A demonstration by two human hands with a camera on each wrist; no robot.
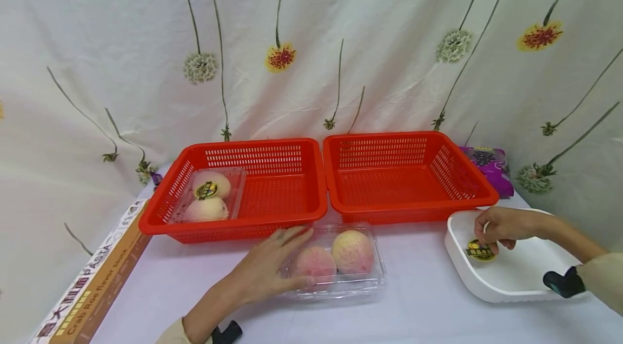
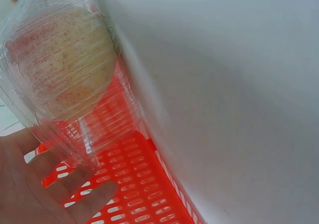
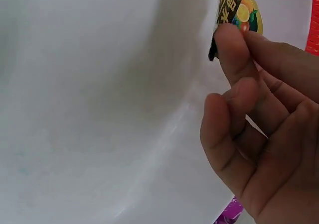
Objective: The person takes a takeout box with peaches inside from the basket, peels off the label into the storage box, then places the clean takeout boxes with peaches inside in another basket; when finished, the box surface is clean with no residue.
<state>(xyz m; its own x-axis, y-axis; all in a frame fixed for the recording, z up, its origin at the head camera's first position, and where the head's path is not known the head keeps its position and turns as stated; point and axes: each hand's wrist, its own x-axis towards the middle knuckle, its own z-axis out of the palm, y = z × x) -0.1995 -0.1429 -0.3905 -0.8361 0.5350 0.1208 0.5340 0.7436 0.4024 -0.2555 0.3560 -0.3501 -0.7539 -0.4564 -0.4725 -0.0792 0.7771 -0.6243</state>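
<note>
Two peaches sit in a clear plastic clamshell box point(image 1: 340, 285) in front of the red baskets. My left hand point(image 1: 272, 265) rests at the box's left side, fingers spread and fairly straight; the left wrist view shows its fingertips by the box's edge. Over the white tub point(image 1: 457, 257) at the right, my right hand point(image 1: 503, 227) pinches a round black-and-gold sticker point(image 1: 481, 250) between thumb and finger. Fruit is printed on the sticker point(image 3: 244, 12), and it bends slightly in the right wrist view.
In the left red basket point(image 1: 277, 227) lies another box of peaches point(image 1: 206, 210) bearing a similar sticker. A second red basket point(image 1: 413, 213) adjoins it. A purple packet point(image 1: 496, 171) is behind the tub, and a long pasta box point(image 1: 97, 273) lies at the left edge.
</note>
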